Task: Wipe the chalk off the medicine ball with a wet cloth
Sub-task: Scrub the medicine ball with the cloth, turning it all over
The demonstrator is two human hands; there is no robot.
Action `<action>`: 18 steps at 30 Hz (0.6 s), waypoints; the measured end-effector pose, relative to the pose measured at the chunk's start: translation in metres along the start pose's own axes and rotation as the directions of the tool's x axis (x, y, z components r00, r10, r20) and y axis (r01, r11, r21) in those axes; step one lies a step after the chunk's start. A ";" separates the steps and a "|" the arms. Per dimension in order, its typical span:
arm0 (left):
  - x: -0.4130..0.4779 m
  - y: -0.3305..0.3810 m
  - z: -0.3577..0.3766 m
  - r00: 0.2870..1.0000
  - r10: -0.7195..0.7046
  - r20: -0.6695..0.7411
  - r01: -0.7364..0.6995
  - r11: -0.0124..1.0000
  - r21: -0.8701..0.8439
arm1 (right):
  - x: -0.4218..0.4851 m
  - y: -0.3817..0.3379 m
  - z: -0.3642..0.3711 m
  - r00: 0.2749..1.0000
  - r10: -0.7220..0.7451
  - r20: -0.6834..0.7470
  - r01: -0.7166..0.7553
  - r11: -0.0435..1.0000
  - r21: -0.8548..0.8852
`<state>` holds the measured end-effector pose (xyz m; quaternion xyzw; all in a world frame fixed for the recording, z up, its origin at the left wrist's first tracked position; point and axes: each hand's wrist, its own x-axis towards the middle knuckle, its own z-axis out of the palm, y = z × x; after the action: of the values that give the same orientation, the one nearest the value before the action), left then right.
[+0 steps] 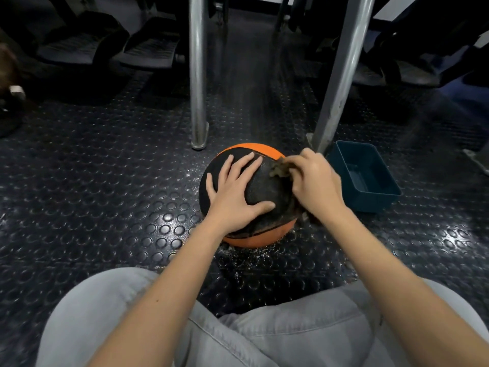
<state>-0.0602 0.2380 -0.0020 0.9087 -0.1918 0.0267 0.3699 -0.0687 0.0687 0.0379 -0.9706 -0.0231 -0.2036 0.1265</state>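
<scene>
The round orange-and-black textured rubber medicine ball (264, 186) sits on the black studded rubber floor (105, 181), straight ahead of the person's knees and between the 2 hands. Being a sphere, it has no long axis. What matters for the next stroke is which face is up and reachable: the black panel on top lies bare between the hands and looks dark and damp.

The left hand (235, 189) lies flat on the upper left of the ball. Its fingers are straight and spread and its thumb reaches toward the centre. It presses rather than grasps, so it seems to be steadying the ball against rolling.

The right hand (315, 181) is on the upper right shoulder of the ball, its fingers curled round a crumpled brownish wet cloth (279, 169). The cloth's loose edge pokes out leftward onto the black panel and touches the ball. The wiping hand is therefore the nearer one to the right and far faces, and the bare panel lies to its left.

Whether chalk remains on the surface is too fine to tell. Water droplets glint on the floor around the ball's base.

Just beside the ball on the right stands a teal rectangular plastic tub (378, 201), within easy reach of the cloth hand. Behind the ball rise 2 steel poles (198, 75), and grey trousers (264, 335) fill the foreground.
</scene>
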 end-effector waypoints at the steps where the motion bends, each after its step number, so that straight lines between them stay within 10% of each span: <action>1: -0.001 0.001 0.000 1.000 0.005 0.007 -0.004 1.000 -0.001 | 0.007 0.007 0.000 1.000 0.030 0.006 -0.030 0.999 -0.012; 18: -0.003 -0.005 -0.003 1.000 0.004 -0.019 -0.005 1.000 -0.030 | -0.023 -0.007 -0.005 0.995 -0.095 0.013 0.093 0.988 0.121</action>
<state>-0.0603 0.2444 -0.0040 0.9023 -0.1907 0.0334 0.3852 -0.0927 0.0745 0.0348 -0.9609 -0.0824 -0.1985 0.1747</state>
